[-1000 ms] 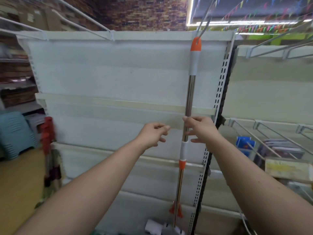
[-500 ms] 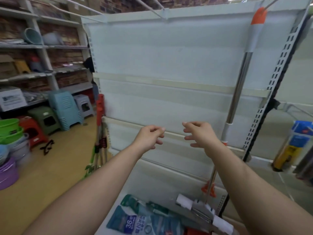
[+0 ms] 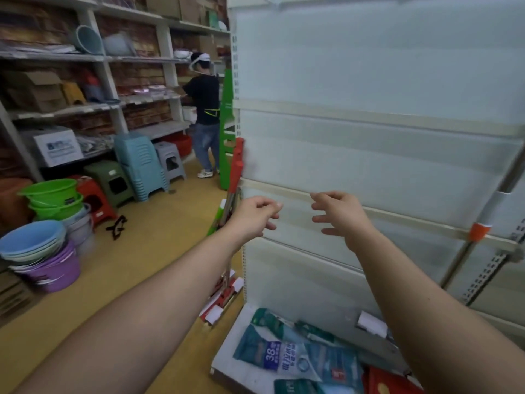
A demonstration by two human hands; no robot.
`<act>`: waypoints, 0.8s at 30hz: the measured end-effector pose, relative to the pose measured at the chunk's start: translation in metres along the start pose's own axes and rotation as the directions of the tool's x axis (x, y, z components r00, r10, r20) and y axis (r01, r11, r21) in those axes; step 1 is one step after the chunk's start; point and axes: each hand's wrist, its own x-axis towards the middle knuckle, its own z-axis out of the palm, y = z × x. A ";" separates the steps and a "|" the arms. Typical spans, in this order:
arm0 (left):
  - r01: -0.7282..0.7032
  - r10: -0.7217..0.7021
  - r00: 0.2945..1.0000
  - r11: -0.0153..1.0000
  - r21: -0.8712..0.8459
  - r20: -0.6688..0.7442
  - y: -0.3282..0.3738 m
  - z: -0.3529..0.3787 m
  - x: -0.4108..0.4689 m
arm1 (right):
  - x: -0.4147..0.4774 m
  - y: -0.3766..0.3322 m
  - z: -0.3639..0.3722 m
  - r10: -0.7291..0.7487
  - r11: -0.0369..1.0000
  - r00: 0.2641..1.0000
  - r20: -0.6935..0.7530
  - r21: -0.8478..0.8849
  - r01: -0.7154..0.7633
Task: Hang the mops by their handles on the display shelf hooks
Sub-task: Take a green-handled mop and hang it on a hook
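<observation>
A mop with a steel pole and orange collar [image 3: 478, 232] hangs against the white display shelf panel [image 3: 369, 155] at the far right; its top and hook are out of frame. Several more mops with red and green handles [image 3: 236, 172] lean at the shelf's left corner, their heads [image 3: 224, 297] on the floor. My left hand [image 3: 255, 216] hovers empty just right of those handles, fingers loosely curled and apart. My right hand [image 3: 338, 214] floats beside it in front of the panel, fingers spread, holding nothing.
Packaged goods [image 3: 287, 356] lie on the shelf's base. Stacked basins [image 3: 42, 251] and plastic stools [image 3: 142, 163] stand on the yellow floor at left. A person [image 3: 206, 115] stands at the far shelving, next to a green ladder [image 3: 225, 115].
My right hand let go of the hung mop's pole. The view swung left, so the hung mop slid to the right edge and the leaning mops came into view.
</observation>
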 end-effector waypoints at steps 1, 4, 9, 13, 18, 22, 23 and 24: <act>0.001 -0.001 1.000 1.000 0.004 -0.001 -0.008 -0.015 0.002 | 0.001 -0.003 0.017 0.000 1.000 1.000 -0.001 0.008 0.000; 0.030 -0.030 1.000 0.999 0.021 -0.007 -0.030 -0.058 0.005 | 0.006 -0.009 0.066 0.004 1.000 1.000 0.014 0.019 -0.005; 0.069 -0.067 0.997 0.997 0.046 -0.037 -0.058 -0.119 0.017 | 0.023 -0.009 0.132 0.024 0.999 0.999 0.046 0.035 -0.025; 0.087 -0.085 0.996 0.996 0.035 -0.041 -0.075 -0.149 0.036 | 0.047 -0.006 0.170 0.047 0.998 0.997 0.060 0.043 -0.050; 0.112 -0.110 0.993 0.992 0.059 -0.039 -0.093 -0.177 0.083 | 0.099 -0.002 0.212 0.065 0.996 0.997 0.050 0.062 -0.068; 0.106 -0.102 0.994 0.990 0.089 -0.048 -0.102 -0.197 0.141 | 0.155 -0.001 0.249 0.058 0.996 0.997 0.045 0.065 -0.061; 0.108 -0.104 0.993 0.990 0.090 -0.047 -0.105 -0.202 0.158 | 0.169 -0.002 0.259 0.051 0.996 0.998 0.045 0.067 -0.054; 0.111 -0.107 0.993 0.990 0.083 -0.044 -0.106 -0.207 0.174 | 0.184 -0.005 0.270 0.046 0.996 0.998 0.046 0.070 -0.049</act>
